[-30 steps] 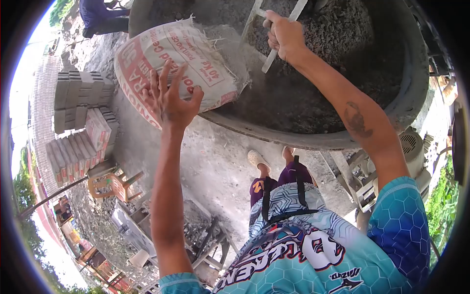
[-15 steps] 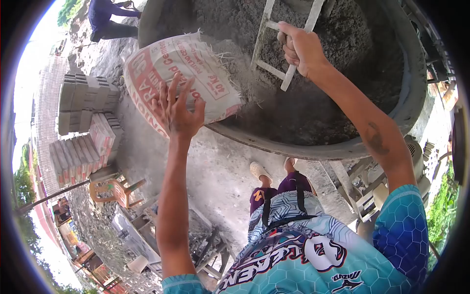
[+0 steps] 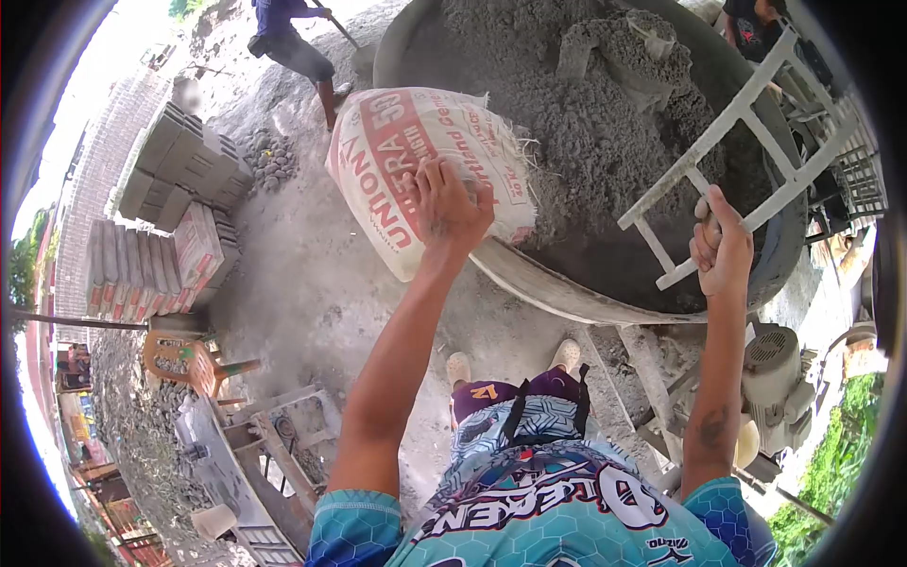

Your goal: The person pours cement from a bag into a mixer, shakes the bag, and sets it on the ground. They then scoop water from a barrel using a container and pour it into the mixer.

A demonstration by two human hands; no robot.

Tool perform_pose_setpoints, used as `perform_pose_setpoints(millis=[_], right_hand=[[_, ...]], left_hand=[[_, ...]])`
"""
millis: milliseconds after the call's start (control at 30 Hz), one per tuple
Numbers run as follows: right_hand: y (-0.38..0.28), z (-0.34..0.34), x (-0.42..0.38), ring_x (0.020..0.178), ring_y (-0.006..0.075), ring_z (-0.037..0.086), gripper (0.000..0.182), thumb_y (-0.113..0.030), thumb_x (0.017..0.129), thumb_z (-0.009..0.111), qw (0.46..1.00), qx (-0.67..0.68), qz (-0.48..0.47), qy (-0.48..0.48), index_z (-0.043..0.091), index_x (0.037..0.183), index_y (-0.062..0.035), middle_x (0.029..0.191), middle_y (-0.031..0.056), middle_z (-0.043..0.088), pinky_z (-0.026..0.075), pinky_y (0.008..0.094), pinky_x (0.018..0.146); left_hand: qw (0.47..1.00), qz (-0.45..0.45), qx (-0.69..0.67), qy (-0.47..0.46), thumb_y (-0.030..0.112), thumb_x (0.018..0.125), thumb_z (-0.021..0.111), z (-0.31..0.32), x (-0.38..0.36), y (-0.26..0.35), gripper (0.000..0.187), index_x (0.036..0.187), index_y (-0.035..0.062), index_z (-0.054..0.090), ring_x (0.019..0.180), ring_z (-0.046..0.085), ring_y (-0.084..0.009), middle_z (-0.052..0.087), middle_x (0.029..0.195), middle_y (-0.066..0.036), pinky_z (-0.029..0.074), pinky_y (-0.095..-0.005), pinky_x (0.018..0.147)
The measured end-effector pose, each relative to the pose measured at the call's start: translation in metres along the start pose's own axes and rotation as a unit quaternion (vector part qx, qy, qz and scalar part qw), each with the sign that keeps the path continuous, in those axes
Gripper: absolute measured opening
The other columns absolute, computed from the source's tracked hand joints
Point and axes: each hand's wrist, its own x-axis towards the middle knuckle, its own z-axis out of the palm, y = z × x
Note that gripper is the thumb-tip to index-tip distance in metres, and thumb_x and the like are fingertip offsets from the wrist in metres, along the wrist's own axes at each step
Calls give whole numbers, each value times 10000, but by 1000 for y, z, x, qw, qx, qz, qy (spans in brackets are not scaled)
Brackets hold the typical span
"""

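Note:
My left hand [image 3: 452, 210] presses on a large white-and-red cement bag [image 3: 378, 175], its fingers bent and gripping the sacking. The bag lies tilted over the left rim of a big round mixing pan [image 3: 557, 291], its frayed open end facing in. Grey mortar mix [image 3: 576, 142] fills much of the pan, lumpy at the far side. Wrapped round one rail of a pale, ladder-like grate [image 3: 798, 177] is my right hand [image 3: 723, 248], above the pan's right side. The grate is crusted with cement.
Across the yard a person [image 3: 288, 42] holds a long-handled tool; another person [image 3: 751, 33] is behind the pan. Concrete blocks [image 3: 179, 170] and stacked cement bags [image 3: 142, 269] stand left, near a plastic chair [image 3: 194, 364]. A motor [image 3: 770, 359] sits at lower right.
The grate has swung right and nearer to me in my right hand. My left hand's spread fingers have curled on the bag. The view has shifted, showing a second person.

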Motion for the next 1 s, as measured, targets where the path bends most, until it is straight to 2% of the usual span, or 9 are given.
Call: perform_pose_setpoints(millis=[100, 167, 200, 267, 300, 433, 500, 733, 1000], right_hand=[[18, -8, -61, 364, 30, 233, 341, -311, 1001, 705, 989, -76, -44, 120, 623, 809, -42, 493, -88, 281, 180, 237, 363], [45, -26, -107, 373, 31, 239, 340, -314, 1009, 696, 974, -115, -69, 184, 612, 811, -50, 498, -81, 289, 189, 241, 367], [58, -32, -127, 379, 35, 246, 335, -312, 1014, 687, 966, -126, -83, 209, 605, 818, -54, 501, -77, 290, 199, 245, 369], [82, -33, -158, 385, 41, 252, 328, -308, 1025, 667, 965, -61, -115, 227, 595, 825, -58, 504, -73, 286, 211, 250, 373], [90, -28, -168, 391, 47, 258, 322, -303, 1036, 648, 959, 16, -136, 247, 585, 832, -63, 507, -70, 282, 223, 255, 377], [105, -1, -184, 394, 66, 235, 338, -302, 1057, 605, 914, 100, -191, 344, 545, 804, -88, 513, -67, 240, 234, 261, 387], [75, 5, -193, 394, 68, 225, 335, -295, 1056, 608, 903, 101, -212, 360, 532, 793, -100, 517, -68, 228, 234, 260, 388], [33, -30, -274, 391, 66, 222, 326, -274, 1043, 631, 854, 102, -256, 442, 516, 779, -121, 526, -72, 225, 225, 263, 389], [234, -22, -406, 401, 43, 332, 380, -342, 993, 696, 825, -74, 2, 560, 605, 713, -102, 525, -85, 386, 224, 262, 396]], left_hand=[[998, 58, -19, -33, 305, 855, 662, -18, 14, -33, 474, 1168, -46, 606, 1329, 450, -374, 580, 1271, -166, 246, -547, 1197], [964, 105, -161, -184, 333, 851, 692, -32, 27, -74, 391, 1105, 35, 688, 1332, 473, -326, 630, 1246, -102, 233, -570, 1193], [963, 105, -169, -179, 333, 851, 692, -39, 38, -95, 391, 1105, 35, 688, 1332, 473, -326, 630, 1246, -102, 233, -570, 1193], [920, 291, -185, -188, 396, 833, 742, -51, 66, -135, 368, 1083, 125, 737, 1357, 480, -261, 662, 1233, -27, 219, -608, 1181], [906, 329, -144, -222, 458, 811, 785, -49, 82, -146, 500, 1221, 186, 699, 1409, 449, -226, 610, 1349, -20, 173, -638, 1199], [889, 378, -157, -206, 578, 820, 759, -31, 101, -150, 718, 1415, 218, 583, 1492, 361, -254, 477, 1537, -46, 107, -606, 1247], [912, 342, -54, -219, 689, 828, 700, -26, 104, -140, 893, 1554, 242, 433, 1559, 242, -275, 317, 1660, -56, 51, -560, 1278], [901, 369, -53, -222, 741, 829, 659, -27, 98, -131, 968, 1590, 205, 392, 1587, 154, -297, 277, 1683, -80, 42, -553, 1280], [904, 395, -61, -153, 760, 825, 664, -14, 97, -141, 1040, 1604, 148, 345, 1573, 168, -367, 265, 1682, -122, 91, -630, 1247]])
